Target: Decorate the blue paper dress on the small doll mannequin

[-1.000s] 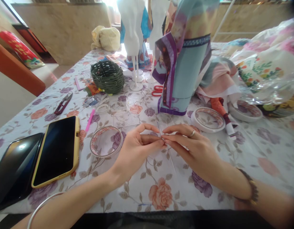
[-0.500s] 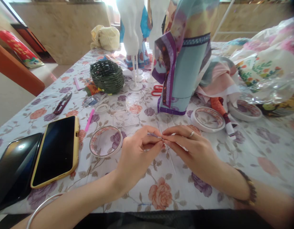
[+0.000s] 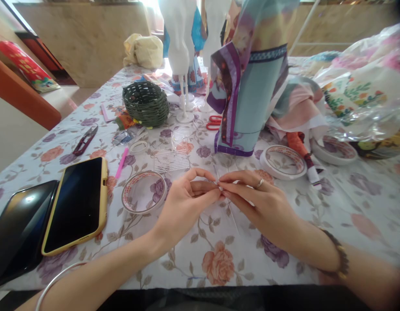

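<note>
Hands: the left hand [image 3: 193, 196] and the right hand [image 3: 264, 198] are brought together fingertip to fingertip, a pinch being formed by both.
Small pale thing: it is gripped between the fingertips [image 3: 220, 188], above the counter [image 3: 174, 276], nearer its near edge than its far one; most of it is hidden, so its shape cannot be told.
Pinch: a slip could be caused by uneven pressure or by one side being eased first, since only the tips are engaged.
Flowered cover: if the piece were dropped, it could easily be lost against the pale, busy pattern.
Tape roll: this ring [image 3: 129, 185] lies just beside the left hand, toward the left edge; it could be knocked by a sideways sweep of the wrist.
Bead sheet: it [image 3: 172, 161] is laid beyond the left hand, and could be dragged or creased by a careless forward reach.
Phones: the yellow-cased phone [image 3: 75, 207] and the dark phone [image 3: 23, 229] are set by the near left corner; a nudge could be given by the left forearm or its bangle [image 3: 55, 283].
Draped fabric: the tall dressed form [image 3: 256, 108] is stood beyond the right hand; its hem could be caught if the fingers were pushed forward.
</note>
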Demonstrator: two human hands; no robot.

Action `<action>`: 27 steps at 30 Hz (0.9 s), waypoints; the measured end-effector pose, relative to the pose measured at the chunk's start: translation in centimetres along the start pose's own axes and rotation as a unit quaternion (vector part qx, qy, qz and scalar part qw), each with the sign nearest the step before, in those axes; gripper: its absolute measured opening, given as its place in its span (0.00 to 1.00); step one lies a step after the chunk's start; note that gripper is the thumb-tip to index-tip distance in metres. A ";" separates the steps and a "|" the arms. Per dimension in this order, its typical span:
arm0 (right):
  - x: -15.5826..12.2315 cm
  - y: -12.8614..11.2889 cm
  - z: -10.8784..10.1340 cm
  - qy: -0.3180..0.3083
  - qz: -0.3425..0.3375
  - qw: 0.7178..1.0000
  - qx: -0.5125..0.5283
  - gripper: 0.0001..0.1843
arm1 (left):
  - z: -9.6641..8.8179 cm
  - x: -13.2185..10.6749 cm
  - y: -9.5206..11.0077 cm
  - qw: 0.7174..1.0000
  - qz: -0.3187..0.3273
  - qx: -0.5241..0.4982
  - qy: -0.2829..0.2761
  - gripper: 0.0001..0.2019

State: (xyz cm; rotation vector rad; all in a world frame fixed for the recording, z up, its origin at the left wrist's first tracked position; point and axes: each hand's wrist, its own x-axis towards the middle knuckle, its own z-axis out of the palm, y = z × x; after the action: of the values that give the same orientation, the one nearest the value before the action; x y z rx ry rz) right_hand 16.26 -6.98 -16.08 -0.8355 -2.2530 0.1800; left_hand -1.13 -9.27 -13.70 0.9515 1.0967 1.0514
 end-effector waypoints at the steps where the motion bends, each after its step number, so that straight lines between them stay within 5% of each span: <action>1: 0.0 0.0 0.0 0.003 -0.001 1.000 -0.001 0.09 | 0.0 0.0 0.0 1.000 -0.006 -0.002 -0.001 0.07; 27: -0.2 0.1 0.2 0.014 -0.063 0.996 -0.059 0.08 | 0.0 0.0 -0.5 0.998 0.041 0.041 0.005 0.07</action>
State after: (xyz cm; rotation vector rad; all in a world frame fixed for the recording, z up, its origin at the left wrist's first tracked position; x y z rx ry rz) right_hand 16.27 -7.02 -16.35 -0.7495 -2.2988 -0.0225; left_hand -1.04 -9.41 -14.19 1.0657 1.1251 1.0851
